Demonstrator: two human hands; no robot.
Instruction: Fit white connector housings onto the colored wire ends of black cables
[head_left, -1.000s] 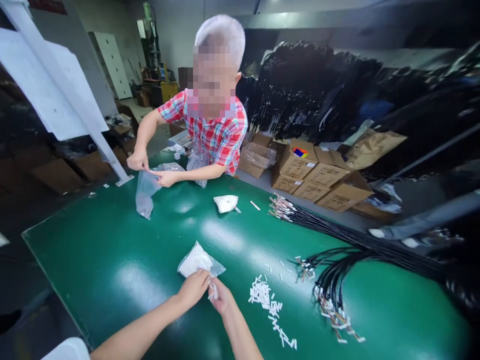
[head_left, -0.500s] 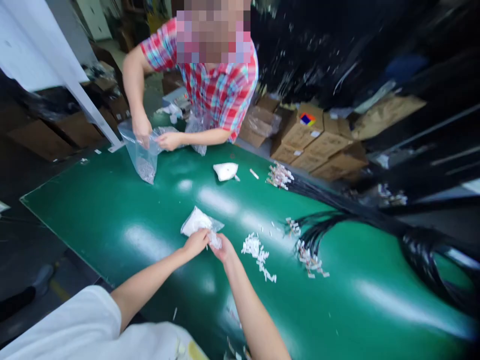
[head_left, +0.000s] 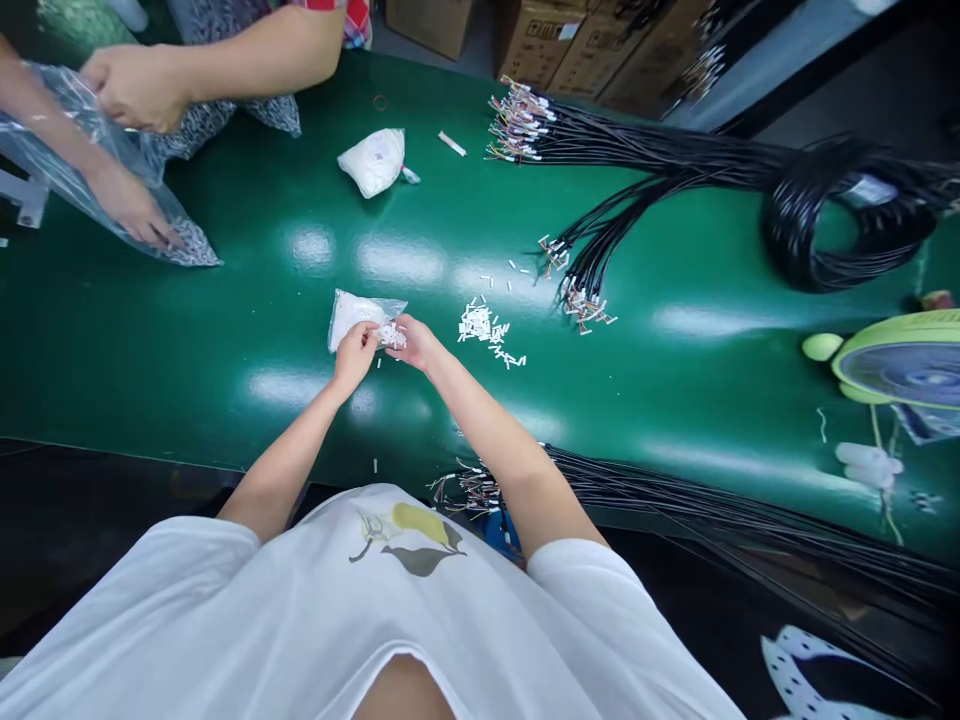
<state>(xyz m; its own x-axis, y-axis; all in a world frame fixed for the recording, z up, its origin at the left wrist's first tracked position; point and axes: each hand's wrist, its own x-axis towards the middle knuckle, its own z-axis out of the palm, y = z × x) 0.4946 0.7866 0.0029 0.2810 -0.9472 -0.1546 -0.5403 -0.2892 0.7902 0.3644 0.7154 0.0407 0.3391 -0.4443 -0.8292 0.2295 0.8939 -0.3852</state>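
Note:
A clear plastic bag of small white parts (head_left: 351, 312) lies on the green table, its mouth turned toward my right side. Fingers of my left hand (head_left: 354, 358) are closed on the bag's edge near its opening. My right hand (head_left: 414, 343) grips the other side of the mouth, where several loose white pieces show between the two hands. Exactly how the right fingertips sit is partly hidden by the bag. To the right, apart from my hands, is a loose pile of small white connector-like pieces (head_left: 480, 322).
A tied white bag (head_left: 373, 162) sits farther back. Black cables (head_left: 637, 140) with connector ends run along the right, others (head_left: 675, 490) along the near edge. A green fan (head_left: 907, 360) stands far right. At far left, a co-worker's hand (head_left: 135, 205) reaches into a large plastic bag (head_left: 196, 240).
My view has tilted down and swung right, bringing in the fan and near cables. Both my hands stay at the bag's mouth. The co-worker's hand has gone deeper into the large bag.

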